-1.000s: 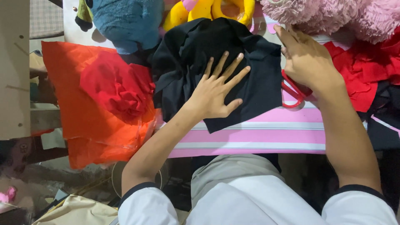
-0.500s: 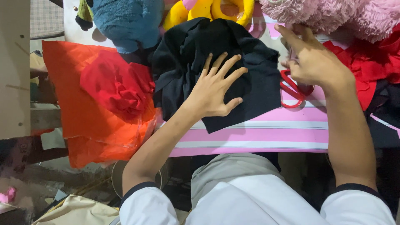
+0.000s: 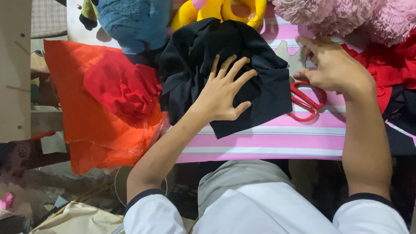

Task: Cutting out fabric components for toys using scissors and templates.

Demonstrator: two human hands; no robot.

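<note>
Pressing flat with its fingers spread, the left hand lay open on the black cloth, palm down near the middle of the bundle. That cloth sat crumpled on a pink striped table cover, its lower corner reaching toward the person's body, just below the left wrist.

Off to the right of the cloth, the right hand hovered with its fingers loosely curled and partly open, gripping nothing that could be seen. Directly under it and a little toward the body lay a pair of red-handled scissors, the handle loops touching the cover and lying just beside the cloth's right edge; the hand covered the rest of them, so whether it touched them could not be told.

Left of the left forearm, an orange bag hung over the table's edge with a rumpled red fabric lying on it. Beyond the left fingertips were a blue plush toy and a yellow toy, both touching the far side of the black cloth. Beyond the right hand sat a pink plush toy, and more red cloth lay to that hand's right.
</note>
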